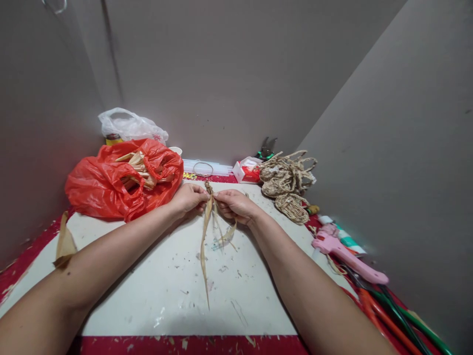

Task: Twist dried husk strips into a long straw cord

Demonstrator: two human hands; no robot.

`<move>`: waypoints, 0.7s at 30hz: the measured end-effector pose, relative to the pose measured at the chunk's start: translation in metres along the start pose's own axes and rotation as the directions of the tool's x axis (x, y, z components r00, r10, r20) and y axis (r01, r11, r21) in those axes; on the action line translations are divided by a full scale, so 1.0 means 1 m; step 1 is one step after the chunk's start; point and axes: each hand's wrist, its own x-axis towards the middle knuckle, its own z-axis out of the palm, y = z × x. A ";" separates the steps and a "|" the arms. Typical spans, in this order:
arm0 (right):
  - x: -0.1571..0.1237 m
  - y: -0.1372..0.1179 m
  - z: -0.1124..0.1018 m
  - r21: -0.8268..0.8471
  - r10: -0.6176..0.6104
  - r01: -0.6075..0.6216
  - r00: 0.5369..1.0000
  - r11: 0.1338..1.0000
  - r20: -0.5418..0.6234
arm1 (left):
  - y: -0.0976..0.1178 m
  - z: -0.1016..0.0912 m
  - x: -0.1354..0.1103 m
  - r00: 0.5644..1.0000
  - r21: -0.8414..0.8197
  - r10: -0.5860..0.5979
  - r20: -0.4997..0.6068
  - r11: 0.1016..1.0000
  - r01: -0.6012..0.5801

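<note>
Husk strips [207, 231] pinched between my left hand [189, 198] and right hand [236, 204] are twisted only at the top, with the long ends loose.

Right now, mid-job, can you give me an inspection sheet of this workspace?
Surface: white board, scratched and flecked with scraps, on a red-patterned table.
Job's things: dried leaf strips, twisted at the top, tails hanging toward the board.
Clutter: red bag holding more husks at left; woven straw pieces and pink glue gun at right; small red box at back.
Hands: left hand and right hand both pinch the twisted top, grips close together.
Cables: green and orange lines at lower right; cords or rods, cannot tell.
Surroundings: grey walls on three sides.
</note>
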 end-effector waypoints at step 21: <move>-0.001 -0.002 0.003 -0.053 -0.043 0.039 0.995 0.998 -0.092 | 0.013 0.010 -0.007 0.987 -0.039 0.116 -0.115 0.992 -0.121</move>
